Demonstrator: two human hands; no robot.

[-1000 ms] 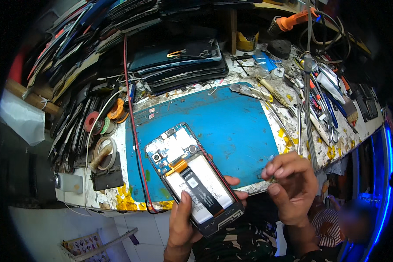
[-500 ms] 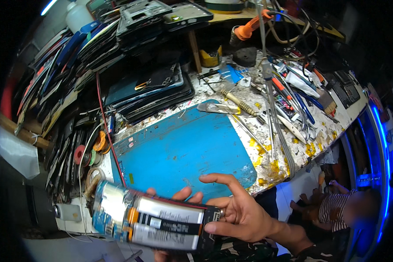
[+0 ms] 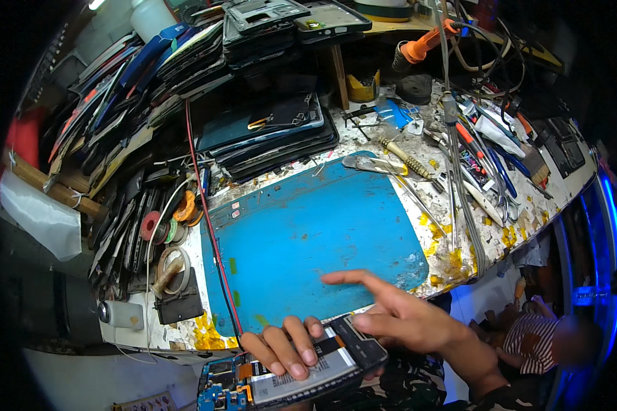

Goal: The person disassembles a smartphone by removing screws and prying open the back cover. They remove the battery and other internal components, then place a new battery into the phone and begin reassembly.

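An opened smartphone (image 3: 332, 366), its battery, flex cables and blue circuit board bare, is held low in front of me, tilted, beyond the mat's near edge. My left hand (image 3: 284, 349) is closed round it, its fingers laid across the far edge onto the battery. The rest of that hand is hidden by the phone. My right hand (image 3: 411, 318) grips the phone's right end, thumb by its dark end piece, while the index finger points out to the left over the blue work mat (image 3: 308, 233).
Stacked phone frames and screens (image 3: 274, 133) stand behind the mat. Solder spools (image 3: 185, 209) and a small bottle (image 3: 121, 315) sit left. Tools (image 3: 483, 157), hanging cables and an orange-handled tool (image 3: 425, 46) are right. A person in a striped top (image 3: 531, 335) is at far right.
The phone has moved right and nearer to me. The left fingers, before mostly behind its far edge, now lie over the battery. The whole scene has shifted right in the view.
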